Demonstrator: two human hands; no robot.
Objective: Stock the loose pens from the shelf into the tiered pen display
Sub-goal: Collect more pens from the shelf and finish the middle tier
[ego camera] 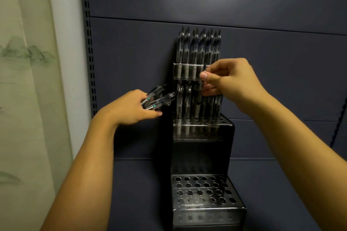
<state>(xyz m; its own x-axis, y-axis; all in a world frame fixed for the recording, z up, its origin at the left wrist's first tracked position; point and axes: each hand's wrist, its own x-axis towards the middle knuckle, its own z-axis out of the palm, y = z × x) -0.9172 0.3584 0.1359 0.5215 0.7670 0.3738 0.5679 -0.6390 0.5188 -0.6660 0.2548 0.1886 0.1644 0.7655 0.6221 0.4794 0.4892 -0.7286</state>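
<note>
The display point(203, 155) stands on the shelf point(140, 183) against its back panel, in three tiers: the top tier is full of pens, the middle tier partly filled, and the front tier shows only bare holes. By my reading, the middle tier is being stocked. The left hand point(131, 108) holds a bundle point(156, 99) of spare pens just beside the display's left edge, its grip curled round them. The right hand point(231, 80) pinches one pen point(199, 99) upright between thumb and fingers, over the middle tier. Next, the tip needs to line up with a free hole and slide straight down. Whether the tip already sits in a hole is hard to tell; neighbouring pens and fingers hide it, and the bundle's count is blurred.
</note>
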